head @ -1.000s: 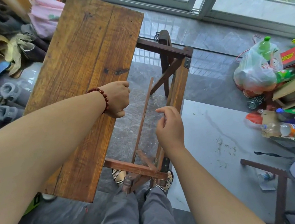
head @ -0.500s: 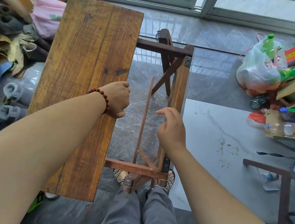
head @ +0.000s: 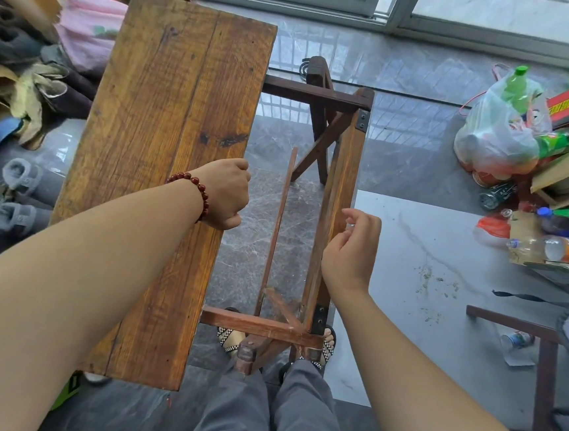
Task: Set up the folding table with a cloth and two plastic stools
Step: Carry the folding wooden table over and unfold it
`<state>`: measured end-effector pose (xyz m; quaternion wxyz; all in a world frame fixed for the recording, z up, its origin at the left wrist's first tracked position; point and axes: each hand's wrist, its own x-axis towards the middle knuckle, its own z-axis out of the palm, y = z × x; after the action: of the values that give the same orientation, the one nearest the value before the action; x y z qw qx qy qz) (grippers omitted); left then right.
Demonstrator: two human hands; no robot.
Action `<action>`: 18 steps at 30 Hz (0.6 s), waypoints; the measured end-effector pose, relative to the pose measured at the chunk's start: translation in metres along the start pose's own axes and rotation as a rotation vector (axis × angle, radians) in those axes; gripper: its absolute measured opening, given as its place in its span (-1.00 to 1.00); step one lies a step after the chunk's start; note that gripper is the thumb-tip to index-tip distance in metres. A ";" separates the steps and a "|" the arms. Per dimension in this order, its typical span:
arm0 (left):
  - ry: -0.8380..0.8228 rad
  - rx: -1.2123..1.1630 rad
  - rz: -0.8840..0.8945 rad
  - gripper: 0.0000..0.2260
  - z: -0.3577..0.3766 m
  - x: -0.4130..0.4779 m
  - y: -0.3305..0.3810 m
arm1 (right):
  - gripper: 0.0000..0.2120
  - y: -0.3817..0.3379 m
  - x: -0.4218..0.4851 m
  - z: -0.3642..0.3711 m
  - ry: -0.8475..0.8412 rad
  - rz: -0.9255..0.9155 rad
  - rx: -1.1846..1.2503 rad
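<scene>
- left hand (head: 224,194): fingers clamped on the right edge of the flat brown wooden tabletop leaf (head: 166,136), unchanged
- right hand (head: 351,247): now off the upright brown wooden leaf (head: 342,182), fingers apart, loosely curled

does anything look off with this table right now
It is only half set up: the left board lies flat, its inner edge gripped by the left hand, while the right board stands on edge, leaving an open gap. A thin slat slants through that gap.

Gap between tabletop board (head: 163,170) and side rail (head: 342,186): left open, divided lengthwise by thin slat (head: 276,232). Flanked left by shoes (head: 21,175), right by bottle clutter (head: 548,247).
</scene>
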<state>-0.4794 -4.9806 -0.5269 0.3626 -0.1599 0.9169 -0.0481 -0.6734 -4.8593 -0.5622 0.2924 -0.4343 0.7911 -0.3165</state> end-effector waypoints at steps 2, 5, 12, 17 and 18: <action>-0.004 0.000 -0.003 -0.60 0.000 0.000 0.000 | -0.71 0.001 0.001 0.001 -0.008 0.063 0.014; -0.003 0.004 -0.003 -0.61 0.000 0.000 0.000 | -0.71 0.001 0.001 -0.001 -0.005 0.099 0.050; -0.008 0.016 0.001 -0.58 0.001 0.001 0.000 | -0.70 0.014 0.002 -0.005 -0.105 0.279 0.088; 0.003 0.019 0.003 -0.57 0.001 0.002 0.001 | -0.69 0.039 0.015 -0.006 -0.308 0.299 0.109; 0.005 0.020 0.004 -0.57 0.001 0.002 0.000 | -0.68 0.042 0.018 -0.008 -0.378 0.280 0.085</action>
<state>-0.4797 -4.9809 -0.5288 0.3620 -0.1543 0.9176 -0.0567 -0.7082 -4.8550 -0.5921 0.4945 -0.3592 0.7606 -0.2189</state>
